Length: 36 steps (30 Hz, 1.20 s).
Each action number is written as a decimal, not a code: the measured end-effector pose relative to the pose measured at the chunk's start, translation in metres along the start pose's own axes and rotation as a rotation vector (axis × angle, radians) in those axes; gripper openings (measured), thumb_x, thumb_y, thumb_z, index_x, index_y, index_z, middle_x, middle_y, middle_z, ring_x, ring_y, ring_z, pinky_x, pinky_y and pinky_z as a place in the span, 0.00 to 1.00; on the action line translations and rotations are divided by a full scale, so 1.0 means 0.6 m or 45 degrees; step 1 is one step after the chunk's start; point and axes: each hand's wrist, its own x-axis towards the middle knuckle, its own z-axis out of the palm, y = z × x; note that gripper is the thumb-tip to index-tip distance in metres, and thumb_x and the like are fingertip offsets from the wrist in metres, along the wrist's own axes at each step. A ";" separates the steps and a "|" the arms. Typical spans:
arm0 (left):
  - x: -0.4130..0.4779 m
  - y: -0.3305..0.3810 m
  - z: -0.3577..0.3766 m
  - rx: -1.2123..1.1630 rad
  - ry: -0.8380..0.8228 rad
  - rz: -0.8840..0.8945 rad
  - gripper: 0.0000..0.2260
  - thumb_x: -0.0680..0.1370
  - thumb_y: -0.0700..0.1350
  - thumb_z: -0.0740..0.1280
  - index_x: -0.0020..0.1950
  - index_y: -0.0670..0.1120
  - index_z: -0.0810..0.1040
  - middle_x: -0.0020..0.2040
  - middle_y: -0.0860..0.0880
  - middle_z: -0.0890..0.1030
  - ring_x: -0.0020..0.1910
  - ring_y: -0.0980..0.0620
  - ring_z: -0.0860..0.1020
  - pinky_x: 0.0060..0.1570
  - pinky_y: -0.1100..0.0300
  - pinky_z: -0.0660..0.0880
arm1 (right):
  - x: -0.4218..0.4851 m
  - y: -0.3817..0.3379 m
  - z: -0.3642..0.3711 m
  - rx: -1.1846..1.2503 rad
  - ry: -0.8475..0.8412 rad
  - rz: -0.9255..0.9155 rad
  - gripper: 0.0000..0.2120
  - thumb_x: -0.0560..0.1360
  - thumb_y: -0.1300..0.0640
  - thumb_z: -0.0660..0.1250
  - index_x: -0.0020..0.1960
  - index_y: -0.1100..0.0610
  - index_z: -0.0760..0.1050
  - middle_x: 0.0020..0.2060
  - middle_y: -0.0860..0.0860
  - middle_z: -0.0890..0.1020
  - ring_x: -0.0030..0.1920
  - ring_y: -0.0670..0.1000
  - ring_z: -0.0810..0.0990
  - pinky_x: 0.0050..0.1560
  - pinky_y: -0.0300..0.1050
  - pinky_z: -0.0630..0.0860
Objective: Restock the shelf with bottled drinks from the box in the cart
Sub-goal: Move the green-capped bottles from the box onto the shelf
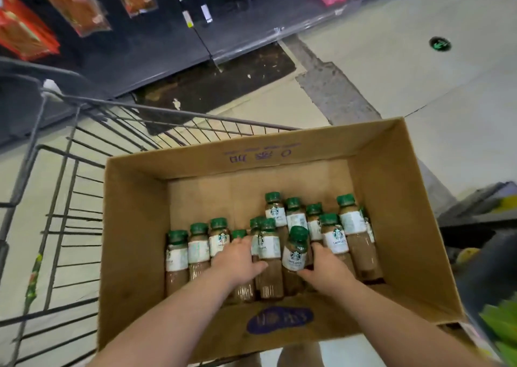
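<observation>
The box [134, 227] sits in the cart [61, 171]. Green-capped bottles [344, 227] stand bunched against the box's near wall, mostly toward its right side. Near the box's middle, the left hand [237, 259] curls around a low bottle [239, 234], covering its label. Just right of it, the right hand [327, 266] grips a tilted bottle [296, 250] between thumb and fingers. The shelf [167, 45] lies beyond the box's far wall.

Cardboard box [134, 227] sat in wire cart [64, 171], green-capped bottles [347, 227] upright inside. The right hand [327, 268] gripped one tilted bottle [296, 252]; left hand [240, 257] lay over another bottle [242, 289].
</observation>
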 end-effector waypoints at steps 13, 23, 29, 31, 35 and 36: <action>0.089 0.019 0.079 -0.824 -0.020 -0.362 0.37 0.74 0.56 0.69 0.75 0.41 0.57 0.72 0.43 0.68 0.69 0.44 0.69 0.64 0.57 0.68 | 0.089 0.017 0.061 0.500 0.064 0.007 0.41 0.65 0.51 0.77 0.71 0.56 0.61 0.63 0.53 0.75 0.63 0.53 0.75 0.64 0.48 0.72; 0.102 0.029 0.097 -0.883 0.134 -0.390 0.35 0.71 0.54 0.72 0.72 0.39 0.63 0.68 0.42 0.70 0.64 0.45 0.72 0.59 0.57 0.71 | 0.097 0.015 0.074 0.610 0.105 0.064 0.31 0.65 0.54 0.77 0.64 0.56 0.69 0.58 0.53 0.77 0.58 0.53 0.77 0.58 0.46 0.75; 0.086 0.030 0.096 -1.094 0.163 -0.462 0.27 0.71 0.48 0.72 0.64 0.39 0.66 0.54 0.44 0.76 0.47 0.48 0.76 0.45 0.55 0.75 | 0.066 0.004 0.055 0.698 0.154 -0.030 0.31 0.66 0.59 0.76 0.65 0.57 0.67 0.53 0.49 0.77 0.51 0.46 0.74 0.52 0.38 0.69; 0.075 0.026 0.087 -1.155 0.211 -0.469 0.26 0.72 0.46 0.72 0.64 0.38 0.64 0.50 0.45 0.76 0.45 0.48 0.75 0.44 0.56 0.74 | 0.060 0.000 0.047 0.719 0.147 -0.017 0.32 0.67 0.59 0.75 0.67 0.59 0.64 0.49 0.48 0.75 0.50 0.46 0.73 0.51 0.38 0.69; 0.047 0.013 0.051 -1.192 0.305 -0.394 0.25 0.72 0.47 0.71 0.63 0.41 0.64 0.51 0.46 0.77 0.46 0.49 0.76 0.47 0.56 0.74 | 0.039 -0.014 0.020 0.665 0.160 -0.020 0.27 0.68 0.57 0.74 0.62 0.56 0.66 0.44 0.45 0.76 0.48 0.49 0.76 0.50 0.42 0.71; 0.038 0.010 0.041 -1.179 0.319 -0.369 0.25 0.72 0.47 0.71 0.63 0.41 0.65 0.50 0.48 0.76 0.45 0.50 0.75 0.46 0.58 0.73 | 0.032 -0.017 0.013 0.676 0.168 -0.018 0.26 0.68 0.56 0.74 0.61 0.55 0.66 0.43 0.45 0.77 0.47 0.48 0.77 0.48 0.42 0.72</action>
